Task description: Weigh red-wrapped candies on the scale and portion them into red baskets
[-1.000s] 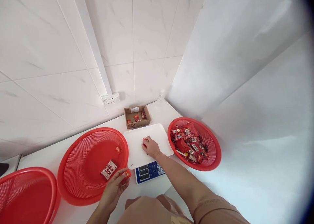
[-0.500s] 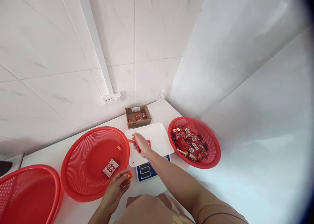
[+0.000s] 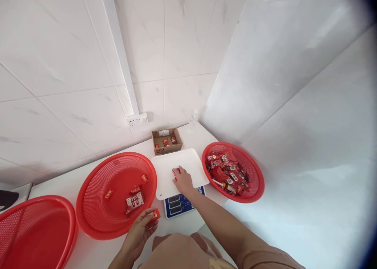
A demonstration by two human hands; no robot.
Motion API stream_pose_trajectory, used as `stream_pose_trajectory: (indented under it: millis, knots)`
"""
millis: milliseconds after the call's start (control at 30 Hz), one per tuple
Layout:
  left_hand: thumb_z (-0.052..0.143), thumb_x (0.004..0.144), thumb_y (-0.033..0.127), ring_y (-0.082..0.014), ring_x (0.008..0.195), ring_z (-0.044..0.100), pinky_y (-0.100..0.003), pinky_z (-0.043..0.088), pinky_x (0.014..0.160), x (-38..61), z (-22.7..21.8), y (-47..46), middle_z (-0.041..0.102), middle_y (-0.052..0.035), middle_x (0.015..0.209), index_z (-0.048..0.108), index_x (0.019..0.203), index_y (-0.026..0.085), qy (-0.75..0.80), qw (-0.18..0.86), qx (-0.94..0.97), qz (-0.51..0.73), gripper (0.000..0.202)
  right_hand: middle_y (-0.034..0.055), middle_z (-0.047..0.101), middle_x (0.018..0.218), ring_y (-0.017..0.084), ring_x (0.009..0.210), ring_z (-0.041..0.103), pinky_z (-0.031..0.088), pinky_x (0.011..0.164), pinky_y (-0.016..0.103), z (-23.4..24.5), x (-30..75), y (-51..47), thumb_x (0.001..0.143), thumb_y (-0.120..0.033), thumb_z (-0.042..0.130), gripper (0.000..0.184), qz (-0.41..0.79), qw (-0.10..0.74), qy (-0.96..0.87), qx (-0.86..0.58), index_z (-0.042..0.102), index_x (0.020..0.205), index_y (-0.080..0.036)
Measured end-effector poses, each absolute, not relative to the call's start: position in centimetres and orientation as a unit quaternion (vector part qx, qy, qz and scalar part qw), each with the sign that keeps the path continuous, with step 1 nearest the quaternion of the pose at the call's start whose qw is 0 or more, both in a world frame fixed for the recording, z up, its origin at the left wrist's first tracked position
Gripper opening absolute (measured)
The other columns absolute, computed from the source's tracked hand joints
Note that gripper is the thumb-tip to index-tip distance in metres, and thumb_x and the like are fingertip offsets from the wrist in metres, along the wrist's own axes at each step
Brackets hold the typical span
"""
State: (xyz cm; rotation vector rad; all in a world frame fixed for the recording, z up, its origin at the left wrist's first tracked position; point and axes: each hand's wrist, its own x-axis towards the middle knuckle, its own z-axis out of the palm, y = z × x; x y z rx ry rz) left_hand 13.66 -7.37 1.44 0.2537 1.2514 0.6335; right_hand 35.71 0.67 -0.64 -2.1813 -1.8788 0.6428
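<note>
My left hand (image 3: pixel 141 230) pinches a small red candy packet (image 3: pixel 155 215) in front of the middle red basket (image 3: pixel 88 225). Over the white tray (image 3: pixel 165 163) of a digital scale, my right hand (image 3: pixel 183 180) has its fingers closed on a red packet (image 3: pixel 176 173), partly hidden by the fingers. Inside the middle basket lie several red packets (image 3: pixel 135 189) and a white packet with red print (image 3: pixel 134 201). The scale's blue panel (image 3: pixel 183 205) shows under the tray's near edge, below my right forearm.
On the right, a red basket (image 3: pixel 257 182) holds a heap of red packets. A cardboard box (image 3: pixel 167 148) with a few packets stands behind the tray. Another red basket (image 3: pixel 69 218) is at the lower left. A wall socket (image 3: pixel 137 120) sits above the table's back edge.
My right hand has moved from the tray's left side toward its middle, onto the packet there. More red packets now lie in the middle basket. My left hand keeps its packet.
</note>
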Motion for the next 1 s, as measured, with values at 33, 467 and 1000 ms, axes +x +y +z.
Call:
stream_pose_trajectory:
  millis: [33,467,1000]
  knots:
    - [0.071,0.073,0.017,-0.0117,0.066,0.067,-0.023,0.054,0.067,13.6,1.3,-7.4,0.069,-0.0023,0.077,0.064,0.098,0.018,0.572,0.758,0.119,0.289,0.025,0.0124,0.041,0.144,0.03,0.128,0.041,0.038,0.099,0.045,-1.1,36.2,0.4,0.084,-0.018,0.05,0.047,0.21,0.097,-0.637,-0.735,0.052,0.131,-0.024]
    - [0.081,0.061,0.025,-0.0136,0.07,0.066,-0.026,0.051,0.071,16.3,2.3,-7.5,0.069,-0.0015,0.077,0.061,0.092,0.019,0.547,0.766,0.19,0.277,0.037,0.0073,0.049,0.141,0.021,0.122,0.052,0.045,0.097,0.034,5.6,31.9,0.1,0.081,-0.041,0.059,0.058,0.546,0.364,-0.544,-0.522,0.047,0.135,-0.025]
    - [0.079,0.064,0.033,-0.0212,0.09,0.065,-0.039,0.048,0.091,17.9,2.1,-6.2,0.065,-0.0061,0.1,0.06,0.106,0.022,0.566,0.684,0.329,0.322,0.048,-0.001,0.065,0.068,0.011,0.062,0.061,0.051,0.069,0.028,3.1,36.8,-4.7,0.071,-0.027,0.069,0.012,0.633,0.382,-0.347,-0.578,0.064,0.077,-0.017]
